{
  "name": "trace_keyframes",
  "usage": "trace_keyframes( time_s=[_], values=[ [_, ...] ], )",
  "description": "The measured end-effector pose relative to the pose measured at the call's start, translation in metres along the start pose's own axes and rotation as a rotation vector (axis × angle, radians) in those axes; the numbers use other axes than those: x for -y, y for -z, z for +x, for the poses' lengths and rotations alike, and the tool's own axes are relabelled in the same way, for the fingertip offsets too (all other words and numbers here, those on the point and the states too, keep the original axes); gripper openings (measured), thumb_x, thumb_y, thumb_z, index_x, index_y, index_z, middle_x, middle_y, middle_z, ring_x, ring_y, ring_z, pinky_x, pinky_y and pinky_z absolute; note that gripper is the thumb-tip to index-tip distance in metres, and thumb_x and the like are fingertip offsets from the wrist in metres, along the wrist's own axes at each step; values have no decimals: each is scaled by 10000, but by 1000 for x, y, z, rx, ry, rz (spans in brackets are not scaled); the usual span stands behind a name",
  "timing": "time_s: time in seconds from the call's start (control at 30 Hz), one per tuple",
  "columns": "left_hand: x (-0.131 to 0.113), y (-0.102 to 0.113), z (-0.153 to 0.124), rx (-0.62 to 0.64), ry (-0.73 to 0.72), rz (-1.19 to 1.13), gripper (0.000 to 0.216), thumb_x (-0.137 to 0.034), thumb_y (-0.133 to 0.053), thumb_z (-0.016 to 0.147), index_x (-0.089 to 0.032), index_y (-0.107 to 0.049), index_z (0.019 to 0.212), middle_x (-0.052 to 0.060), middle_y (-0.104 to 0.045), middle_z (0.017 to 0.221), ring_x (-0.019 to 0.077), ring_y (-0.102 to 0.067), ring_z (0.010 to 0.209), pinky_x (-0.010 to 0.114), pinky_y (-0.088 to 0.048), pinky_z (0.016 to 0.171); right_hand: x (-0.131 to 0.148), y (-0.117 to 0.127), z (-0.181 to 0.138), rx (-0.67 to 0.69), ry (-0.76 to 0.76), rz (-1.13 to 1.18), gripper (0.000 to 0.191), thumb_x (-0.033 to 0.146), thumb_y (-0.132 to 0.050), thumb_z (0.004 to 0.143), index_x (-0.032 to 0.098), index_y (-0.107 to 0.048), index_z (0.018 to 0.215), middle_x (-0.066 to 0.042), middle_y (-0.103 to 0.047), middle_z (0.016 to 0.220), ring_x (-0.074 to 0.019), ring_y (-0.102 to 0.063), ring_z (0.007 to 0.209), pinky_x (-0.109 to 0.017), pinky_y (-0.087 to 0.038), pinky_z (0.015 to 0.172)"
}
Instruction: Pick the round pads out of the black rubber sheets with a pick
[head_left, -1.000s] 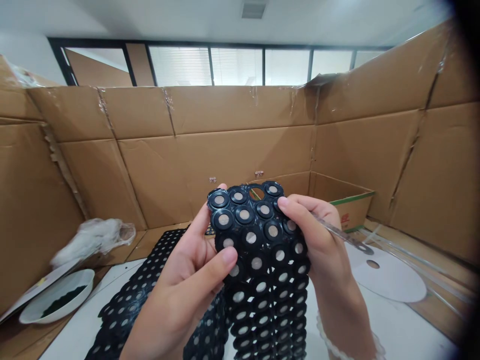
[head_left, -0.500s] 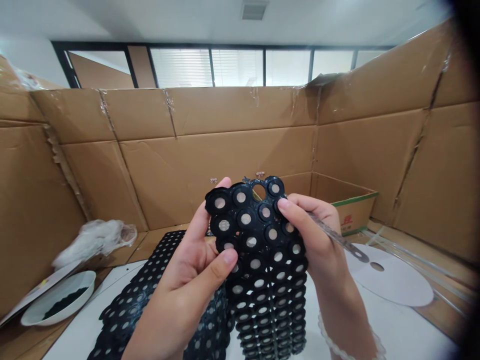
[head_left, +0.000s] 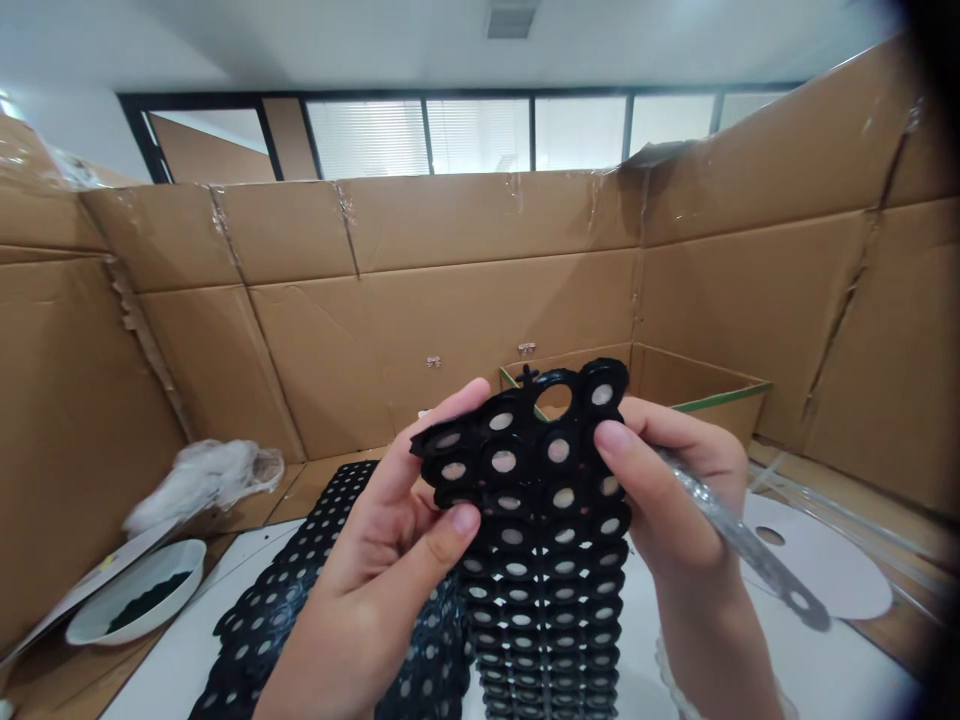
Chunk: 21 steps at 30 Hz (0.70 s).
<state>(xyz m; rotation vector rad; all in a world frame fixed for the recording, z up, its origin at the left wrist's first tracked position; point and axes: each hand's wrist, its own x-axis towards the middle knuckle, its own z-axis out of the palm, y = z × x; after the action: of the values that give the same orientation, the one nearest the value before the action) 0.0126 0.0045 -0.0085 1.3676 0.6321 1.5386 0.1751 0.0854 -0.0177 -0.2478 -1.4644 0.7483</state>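
A flexible black sheet of joined rings (head_left: 517,570), most with a pale round disc in the centre, hangs upright between both hands. Near its top edge, one ring is an open hole, and the cardboard shows through. My left hand (head_left: 390,540) grips the sheet's left edge, thumb in front and fingers behind. At the upper right edge, my right hand (head_left: 675,480) pinches the sheet between thumb and fingers. It also has a slim, shiny grey tool (head_left: 750,545) with a hole at its end, lying across the palm; the tool's other end is hidden.
More black ringed sheet (head_left: 292,590) lies on the white table at left. Beyond it are a white bowl (head_left: 191,575) with dark small pieces and a crumpled clear plastic bag (head_left: 206,480). At right are a white disc (head_left: 832,570) and a cardboard box (head_left: 720,415). Tall cardboard walls (head_left: 480,310) enclose everything.
The sheet's top has tilted backward and moved slightly right, its rings now looking flatter. My right hand has shifted right, and the grey tool has swung lower, showing more of its length.
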Motion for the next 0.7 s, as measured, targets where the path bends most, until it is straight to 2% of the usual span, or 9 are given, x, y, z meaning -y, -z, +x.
trace_keyframes(
  time_s=[0.1, 0.27, 0.53, 0.7],
  values=[
    [1, 0, 2, -33, -32, 22, 434, -174, -607, 924, -487, -660, 1221, -72, -724, 1223, 178, -642, 1175, 277, -498, 1021, 3, 0, -1, 24, 21, -33, 393, 362, -594, 932, 194, -473, 598, 46, -373, 535, -106, -388, 534, -268, -298, 506],
    [1, -2, 5, -139, -22, 54, 280, -186, -681, 872, -369, -751, 1072, -22, -784, 1021, 177, -711, 999, 242, -557, 892, 4, -1, 0, 19, 42, -73, 400, 347, -585, 929, 192, -457, 584, 44, -394, 533, -100, -388, 521, -262, -284, 486],
    [-5, -1, 10, -79, 37, -8, 304, -212, -693, 866, -289, -716, 1160, 32, -771, 1029, 221, -695, 1026, 326, -528, 947, 3, -5, 3, -5, 61, -90, 404, 290, -573, 926, 190, -429, 562, 55, -376, 501, -81, -326, 468, -237, -243, 433],
    [-8, -3, 9, -79, 102, -87, 511, -137, -677, 859, -295, -575, 1334, 18, -760, 951, 189, -711, 919, 279, -540, 861, 1, -6, 4, -20, -8, -119, 427, 339, -582, 923, 191, -438, 549, 52, -377, 493, -83, -333, 465, -241, -250, 431]
  ],
)
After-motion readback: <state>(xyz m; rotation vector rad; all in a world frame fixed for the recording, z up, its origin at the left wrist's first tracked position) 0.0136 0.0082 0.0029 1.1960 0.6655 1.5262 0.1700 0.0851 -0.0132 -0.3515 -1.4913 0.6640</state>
